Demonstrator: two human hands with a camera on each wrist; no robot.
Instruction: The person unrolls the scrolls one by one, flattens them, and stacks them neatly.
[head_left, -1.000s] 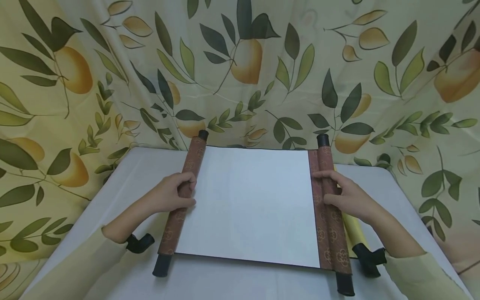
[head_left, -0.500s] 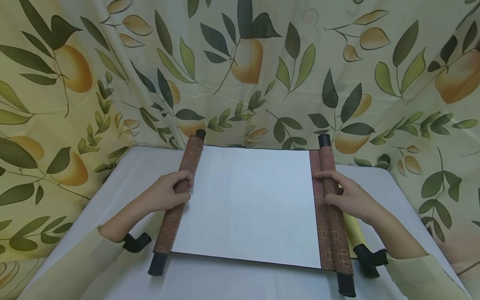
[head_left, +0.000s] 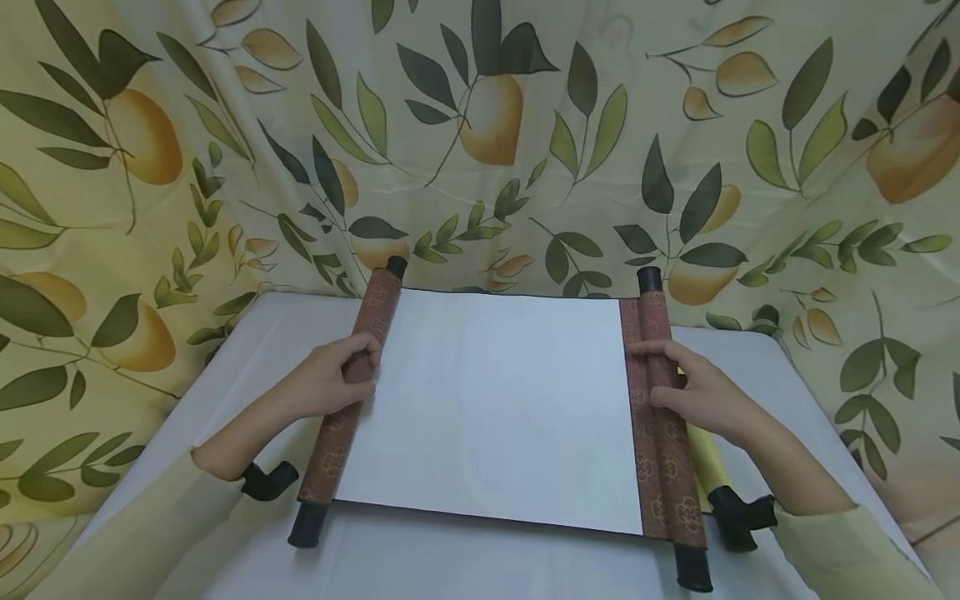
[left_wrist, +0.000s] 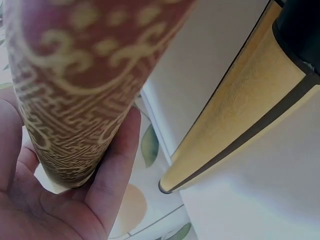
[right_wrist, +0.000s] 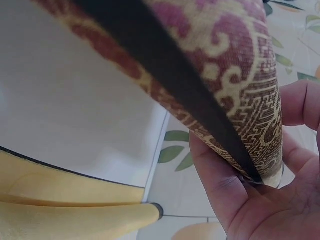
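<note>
A hanging scroll point(head_left: 495, 408) lies unrolled between my hands, its white sheet bare. My left hand point(head_left: 322, 379) grips the left roller point(head_left: 337, 450), thumb and fingers wrapped round its reddish-brown patterned cloth. Around the matching right roller point(head_left: 678, 475), my right hand point(head_left: 705, 392) curls, with fingers over the brown border strip. Black knobs cap both rollers. In the left wrist view, the patterned roll point(left_wrist: 95, 85) sits between thumb and fingers. The right wrist view shows the other roll point(right_wrist: 245, 80), with a dark stripe along it, held likewise.
A yellow scroll point(head_left: 705, 458) shows beneath the right roller, mostly hidden; both wrist views show yellow rolls point(left_wrist: 235, 100) below the raised brown ones. A white-covered table point(head_left: 480, 567) bears everything. Behind it hangs a curtain point(head_left: 555, 192) printed with fruit and leaves.
My left hand has moved a little to the left with the left roller, so more white sheet shows between the rollers. The right hand and right roller stay almost in place.
</note>
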